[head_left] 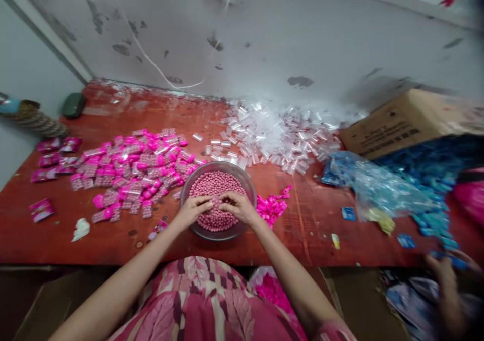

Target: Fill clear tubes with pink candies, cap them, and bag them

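Where the red table (56,240) meets the person's lap, a round metal bowl (247,182) holds matte pink beads (214,183). Left hand (194,208) and right hand (239,206) — fingers curled, tips meeting — pinch a small clear tube (216,203) over the beads. Left: pink-capped filled tubes (136,172). Behind: glossy empty tubes (276,139). Cardboard box (401,121) — print unreadable.
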Demonstrator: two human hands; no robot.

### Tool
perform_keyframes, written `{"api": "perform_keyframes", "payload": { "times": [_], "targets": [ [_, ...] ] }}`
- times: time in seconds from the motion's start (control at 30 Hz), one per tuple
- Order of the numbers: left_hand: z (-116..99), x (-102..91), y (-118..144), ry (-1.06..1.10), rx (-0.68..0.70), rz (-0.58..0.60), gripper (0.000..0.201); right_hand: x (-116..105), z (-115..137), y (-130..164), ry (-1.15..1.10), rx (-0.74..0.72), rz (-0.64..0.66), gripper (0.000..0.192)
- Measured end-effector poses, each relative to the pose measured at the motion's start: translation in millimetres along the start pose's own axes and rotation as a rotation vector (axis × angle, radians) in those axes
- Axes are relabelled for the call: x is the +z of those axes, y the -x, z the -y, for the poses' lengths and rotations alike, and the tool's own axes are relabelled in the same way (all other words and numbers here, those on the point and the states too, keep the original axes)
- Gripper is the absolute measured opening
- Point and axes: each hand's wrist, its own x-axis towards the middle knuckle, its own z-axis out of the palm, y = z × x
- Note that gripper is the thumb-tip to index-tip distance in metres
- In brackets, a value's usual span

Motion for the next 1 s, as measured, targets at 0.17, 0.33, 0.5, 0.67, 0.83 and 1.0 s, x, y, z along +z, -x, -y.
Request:
{"api": "perform_keyframes", "payload": {
  "times": [0.17, 0.33, 0.5, 0.67, 0.83, 1.0],
  "targets": [
    [5, -7.0, -4, -0.261, 0.01, -0.021, 0.047, 8, -24, 13, -0.303, 0.178, -0.009, 0.03],
    [9, -9.8, -11, -0.199, -0.059, -0.15, 0.051, -2, -45, 28, -0.016, 0.16, -0.265, 0.024],
    [3, 8.4, -12, 0.201, -0.188, -0.154, 0.043, -75, -82, 48, 0.385, 0.438, -0.703, 0.026],
    [-8, 34.3, -19, 0.449, -0.287, -0.065, 0.033, -183, -137, 62, 0.585, 0.791, -0.928, 0.03],
    [-11, 46.2, -31, 0.474, -0.308, -0.047, 0.029, -220, -165, 60, 0.736, 0.906, -0.829, 0.027],
    [-9, 46.6, -39, 0.477, -0.296, -0.024, 0.028, -217, -163, 69, 0.849, 0.684, -0.515, 0.027]
  ]
}}
